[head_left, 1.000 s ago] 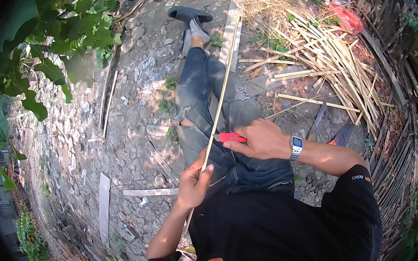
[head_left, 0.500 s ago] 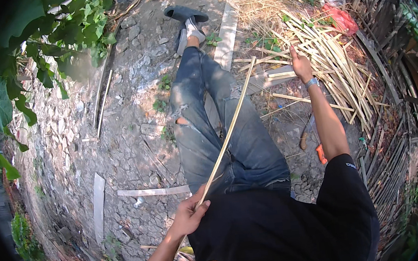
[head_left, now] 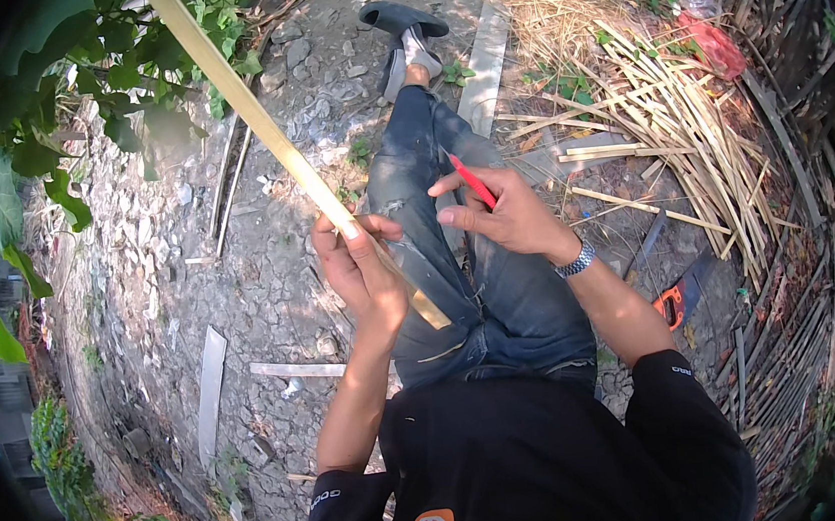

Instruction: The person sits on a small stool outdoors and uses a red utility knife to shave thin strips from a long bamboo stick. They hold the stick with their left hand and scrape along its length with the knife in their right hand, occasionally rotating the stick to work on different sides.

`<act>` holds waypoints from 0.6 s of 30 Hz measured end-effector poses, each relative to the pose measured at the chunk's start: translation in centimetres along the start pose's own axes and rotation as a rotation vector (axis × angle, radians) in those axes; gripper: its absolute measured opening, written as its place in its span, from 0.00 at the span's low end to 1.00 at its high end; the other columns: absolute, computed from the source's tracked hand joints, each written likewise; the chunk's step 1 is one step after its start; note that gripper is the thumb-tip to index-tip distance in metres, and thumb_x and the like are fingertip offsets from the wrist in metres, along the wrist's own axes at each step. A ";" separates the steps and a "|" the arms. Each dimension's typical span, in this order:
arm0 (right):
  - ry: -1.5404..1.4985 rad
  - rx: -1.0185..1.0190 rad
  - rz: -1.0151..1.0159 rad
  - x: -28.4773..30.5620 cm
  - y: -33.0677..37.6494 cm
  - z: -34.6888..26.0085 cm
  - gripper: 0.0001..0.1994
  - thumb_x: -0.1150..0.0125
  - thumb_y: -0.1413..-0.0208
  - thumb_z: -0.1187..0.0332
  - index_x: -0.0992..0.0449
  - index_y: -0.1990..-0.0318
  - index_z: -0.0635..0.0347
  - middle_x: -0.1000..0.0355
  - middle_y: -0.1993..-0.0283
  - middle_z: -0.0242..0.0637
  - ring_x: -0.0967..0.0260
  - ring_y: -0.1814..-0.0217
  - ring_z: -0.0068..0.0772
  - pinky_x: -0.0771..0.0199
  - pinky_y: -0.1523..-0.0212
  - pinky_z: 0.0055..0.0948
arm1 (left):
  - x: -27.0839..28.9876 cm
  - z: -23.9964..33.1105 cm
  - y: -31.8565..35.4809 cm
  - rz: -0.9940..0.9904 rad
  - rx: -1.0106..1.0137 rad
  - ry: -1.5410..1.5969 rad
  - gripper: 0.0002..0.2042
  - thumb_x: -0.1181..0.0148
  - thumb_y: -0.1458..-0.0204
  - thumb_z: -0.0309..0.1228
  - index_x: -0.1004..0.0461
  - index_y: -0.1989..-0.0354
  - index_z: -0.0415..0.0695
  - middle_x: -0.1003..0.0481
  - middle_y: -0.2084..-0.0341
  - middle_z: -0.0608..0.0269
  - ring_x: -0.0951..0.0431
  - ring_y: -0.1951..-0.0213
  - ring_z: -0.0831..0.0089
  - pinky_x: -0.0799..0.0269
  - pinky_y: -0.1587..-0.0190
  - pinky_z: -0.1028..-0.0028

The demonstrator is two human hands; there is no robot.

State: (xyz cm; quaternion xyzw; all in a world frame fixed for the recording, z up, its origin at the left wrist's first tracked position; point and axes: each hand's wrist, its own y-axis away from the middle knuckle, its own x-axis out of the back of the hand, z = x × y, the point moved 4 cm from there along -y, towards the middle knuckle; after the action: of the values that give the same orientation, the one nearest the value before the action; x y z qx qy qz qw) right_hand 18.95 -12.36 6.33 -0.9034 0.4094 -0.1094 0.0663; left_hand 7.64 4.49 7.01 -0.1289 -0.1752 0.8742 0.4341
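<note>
1. The left hand (head_left: 364, 276) pinches a pale strip (head_left: 264, 130) between thumb and fingers near its lower end, perhaps for a firm hold that leaves the longer part clear.
2. That strip slants from the upper left down through the grip, its short end hanging over the person's thighs; the lap probably gives both hands a handy space.
3. The right hand (head_left: 514, 213) holds a red cutter (head_left: 471, 183), fingers closed around it and tip pointing away from the body, apart from the strip. Thumb and index finger stand apart, which suggests a loose hold.
4. The legs (head_left: 419, 170) stretch out on the ground, apparently for a steady seat.
5. To the right, a heap of similar strips (head_left: 687, 134) and an orange-handled saw (head_left: 671, 306) lie on the ground, seemingly within easy reach of that side.
</note>
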 end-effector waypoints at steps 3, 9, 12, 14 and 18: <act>0.172 0.083 0.011 -2.2 0.5 -1.9 0.16 0.25 0.45 0.63 0.18 0.54 0.62 0.43 0.84 0.26 0.51 0.79 0.15 0.49 0.78 0.26 | -1.7 -0.9 -1.0 -0.034 -0.039 0.034 0.11 0.52 0.30 0.30 0.30 0.46 0.39 0.28 0.47 0.55 0.27 0.54 0.77 0.30 0.54 0.74; 0.397 0.040 0.109 1.9 1.4 -0.4 0.12 0.25 0.47 0.64 0.17 0.61 0.63 0.30 0.79 0.43 0.36 0.80 0.29 0.35 0.75 0.31 | 1.0 2.2 -0.6 0.062 -0.209 -0.422 0.17 0.43 0.38 0.27 0.29 0.41 0.39 0.34 0.40 0.48 0.32 0.39 0.60 0.37 0.35 0.61; 0.571 0.069 0.090 5.3 1.9 0.8 0.09 0.27 0.49 0.70 0.16 0.62 0.61 0.23 0.73 0.47 0.26 0.74 0.42 0.27 0.70 0.34 | 5.9 5.1 -1.5 0.138 -0.589 -0.793 0.19 0.41 0.40 0.31 0.27 0.41 0.40 0.33 0.40 0.48 0.32 0.37 0.56 0.40 0.32 0.56; 0.703 0.095 -0.010 7.1 2.2 0.2 0.08 0.30 0.52 0.73 0.16 0.63 0.61 0.22 0.70 0.46 0.23 0.70 0.46 0.25 0.67 0.35 | 6.9 7.8 -2.1 0.140 -0.820 -1.037 0.19 0.40 0.39 0.34 0.26 0.41 0.42 0.31 0.39 0.51 0.32 0.36 0.58 0.40 0.33 0.55; 0.791 0.141 -0.112 9.1 2.3 -0.5 0.09 0.33 0.56 0.77 0.16 0.65 0.59 0.21 0.69 0.44 0.22 0.67 0.48 0.23 0.65 0.38 | 6.2 7.6 -3.9 -0.416 -0.594 -1.168 0.16 0.40 0.37 0.41 0.20 0.47 0.45 0.19 0.57 0.61 0.20 0.55 0.62 0.31 0.40 0.61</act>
State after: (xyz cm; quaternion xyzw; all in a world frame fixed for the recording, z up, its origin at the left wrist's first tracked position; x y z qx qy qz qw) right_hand 23.03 -20.73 7.64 -0.8057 0.3452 -0.4797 -0.0402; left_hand 3.91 10.19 15.08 0.2861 -0.6339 0.6138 0.3736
